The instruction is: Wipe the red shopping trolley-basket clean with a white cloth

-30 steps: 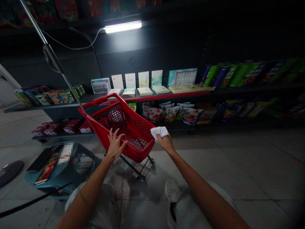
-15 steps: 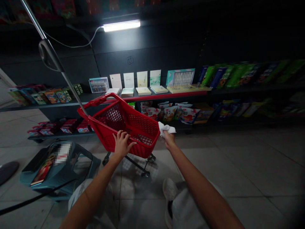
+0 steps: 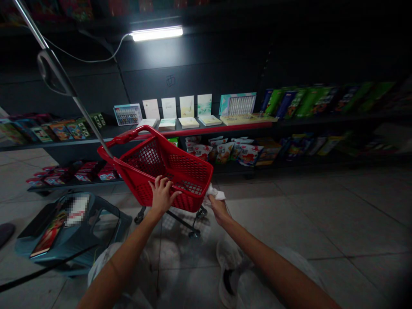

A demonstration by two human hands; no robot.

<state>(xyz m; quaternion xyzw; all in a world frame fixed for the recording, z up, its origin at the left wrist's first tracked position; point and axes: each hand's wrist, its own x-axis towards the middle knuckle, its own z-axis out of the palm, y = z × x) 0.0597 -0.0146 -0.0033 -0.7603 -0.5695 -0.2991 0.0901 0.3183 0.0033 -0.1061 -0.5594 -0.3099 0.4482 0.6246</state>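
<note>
A small red plastic shopping cart (image 3: 180, 165) on wheels stands on the tiled floor in front of me, its handle toward the shelves. My left hand (image 3: 162, 195) grips the near rim of the basket, fingers curled over the edge. My right hand (image 3: 215, 203) is closed on a crumpled white cloth (image 3: 215, 193) and presses it against the lower right corner of the basket's outer wall. My legs and one white shoe (image 3: 228, 262) show below.
Dark store shelves (image 3: 238, 126) run behind the cart, holding cards, boxes and snack packets under a strip light (image 3: 156, 33). A teal plastic stool (image 3: 69, 225) with a magazine sits at left. A metal pole (image 3: 64, 79) slants from the upper left.
My right hand with the cloth has moved down from the cart's upper right rim to its lower right corner. My left hand has stayed on the near rim. The view has drifted right.
</note>
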